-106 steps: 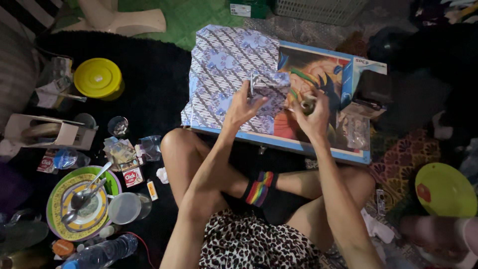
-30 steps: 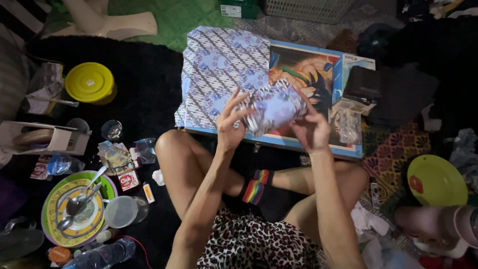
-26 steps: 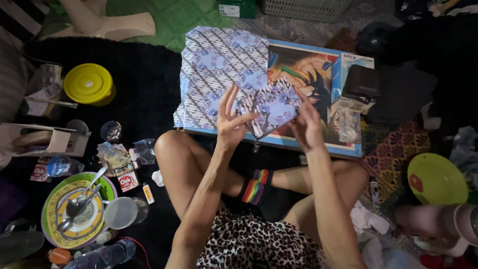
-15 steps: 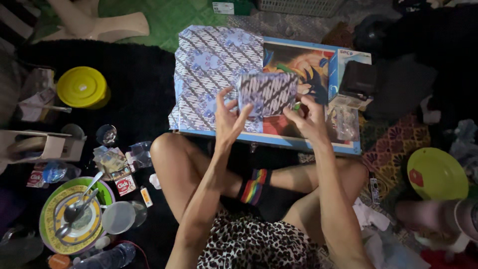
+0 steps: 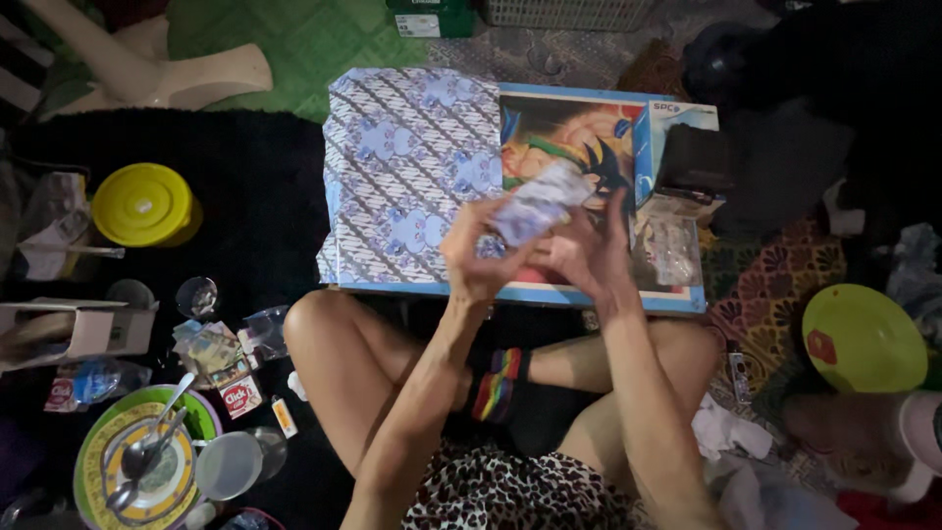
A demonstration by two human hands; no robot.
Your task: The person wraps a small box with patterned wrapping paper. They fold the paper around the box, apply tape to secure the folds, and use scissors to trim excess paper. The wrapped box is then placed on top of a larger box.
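A small parcel wrapped in blue-and-white patterned paper is held up between both hands above the near edge of a low rectangular surface with a blue rim and a bright cartoon picture. Its long axis is tilted, the low end at the near left and the high end at the far right. The left hand sits at the low, near-left end, its grip curled under and around that end. The right hand is just beside it, to the right and under the parcel, fingers raised against the underside; motion blur hides how firmly they press. The two hands almost meet below the parcel, the left one nearer its middle. A large sheet of the same blue-and-white patterned paper covers the left half of the surface, well apart from the parcel's high end.
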